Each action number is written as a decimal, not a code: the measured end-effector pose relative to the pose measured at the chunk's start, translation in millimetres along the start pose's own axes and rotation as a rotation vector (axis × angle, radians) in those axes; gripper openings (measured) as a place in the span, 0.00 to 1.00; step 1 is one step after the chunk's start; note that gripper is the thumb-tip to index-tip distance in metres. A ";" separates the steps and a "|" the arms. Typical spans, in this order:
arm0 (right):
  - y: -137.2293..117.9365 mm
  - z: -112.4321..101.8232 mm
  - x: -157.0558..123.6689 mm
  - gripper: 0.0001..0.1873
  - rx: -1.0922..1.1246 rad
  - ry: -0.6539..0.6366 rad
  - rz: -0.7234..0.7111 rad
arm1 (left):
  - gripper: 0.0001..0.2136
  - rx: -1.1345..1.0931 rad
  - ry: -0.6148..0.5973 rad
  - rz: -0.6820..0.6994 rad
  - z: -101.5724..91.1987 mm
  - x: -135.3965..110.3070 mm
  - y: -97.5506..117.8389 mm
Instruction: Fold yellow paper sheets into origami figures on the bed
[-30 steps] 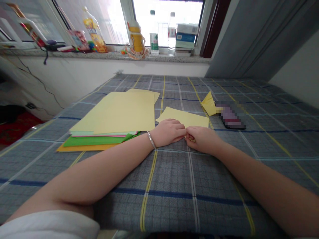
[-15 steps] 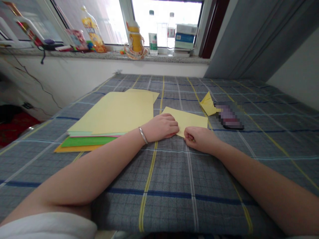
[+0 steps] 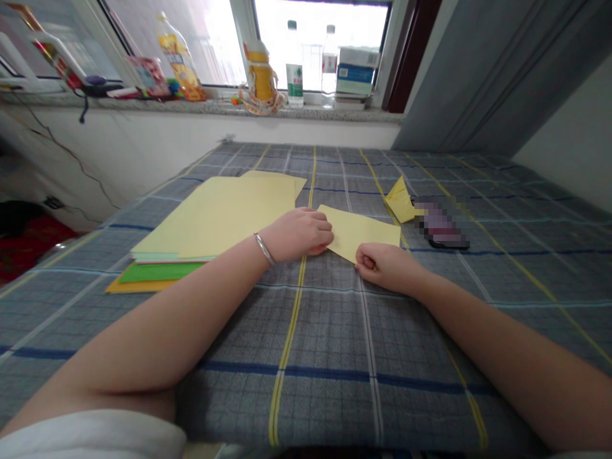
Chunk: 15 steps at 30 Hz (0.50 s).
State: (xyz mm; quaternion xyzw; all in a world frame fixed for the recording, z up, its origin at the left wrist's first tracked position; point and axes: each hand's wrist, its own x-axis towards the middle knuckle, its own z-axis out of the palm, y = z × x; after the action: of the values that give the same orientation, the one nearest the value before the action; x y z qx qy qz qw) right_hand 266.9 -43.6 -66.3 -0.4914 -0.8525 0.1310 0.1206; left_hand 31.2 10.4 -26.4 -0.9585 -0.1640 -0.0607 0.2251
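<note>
A small yellow sheet of paper (image 3: pixel 361 224) lies between my hands on the plaid cloth. My left hand (image 3: pixel 306 233), with a silver bangle at the wrist, has its fingers curled over the paper's left edge. My right hand (image 3: pixel 382 264) is closed at the sheet's near right edge, thumb and fingers pinched on the paper. Left of the hands sits a stack of coloured paper (image 3: pixel 229 210), pale yellow on top, with green and orange sheets showing below. Beyond my right hand stands a folded yellow paper piece (image 3: pixel 400 201).
A phone-like dark object (image 3: pixel 442 223), partly pixelated, lies beside the folded piece. The plaid cloth (image 3: pixel 325 357) covers the surface. On the windowsill (image 3: pixel 220 108) stand a yellow drink bottle (image 3: pixel 179 60), a yellow flask (image 3: pixel 261 73), two clear bottles and stacked boxes (image 3: pixel 354 76).
My left hand has slid left and slightly away along the paper, baring more of its left part. My right hand stays nearly in place.
</note>
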 end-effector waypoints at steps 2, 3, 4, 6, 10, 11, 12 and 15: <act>1.0 0.2 -0.4 0.03 0.009 -0.004 0.000 | 0.08 0.005 0.001 0.001 -2.2 -0.8 -1.4; 1.3 0.2 -0.6 0.03 0.012 -0.003 0.000 | 0.08 0.007 0.000 0.001 -3.2 -1.5 -2.3; 1.5 0.2 -0.8 0.03 0.014 -0.002 -0.001 | 0.08 0.009 -0.002 -0.001 -4.1 -2.6 -3.5; 1.7 -0.1 -0.9 0.03 0.016 -0.002 -0.004 | 0.08 0.008 -0.010 -0.013 -4.9 -5.7 -5.9; 1.8 -0.7 -0.6 0.03 0.014 -0.007 -0.018 | 0.08 -0.027 -0.015 -0.050 0.0 -16.9 -7.9; 1.8 -0.8 -0.5 0.03 0.016 -0.008 -0.026 | 0.08 -0.042 -0.010 -0.069 2.2 -20.4 -7.6; 1.8 -0.9 -0.3 0.04 0.018 -0.009 -0.034 | 0.08 -0.055 -0.003 -0.082 4.5 -23.8 -7.1; 2.0 -1.2 -0.2 0.04 0.023 -0.013 -0.047 | 0.08 -0.064 -0.009 -0.100 9.0 -32.6 -6.3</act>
State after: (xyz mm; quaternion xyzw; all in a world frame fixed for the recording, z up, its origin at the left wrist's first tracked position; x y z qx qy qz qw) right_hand 269.0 -42.7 -65.9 -0.4689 -0.8631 0.1413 0.1237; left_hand -1.1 10.5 -38.1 -0.9561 -0.2108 -0.0730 0.1902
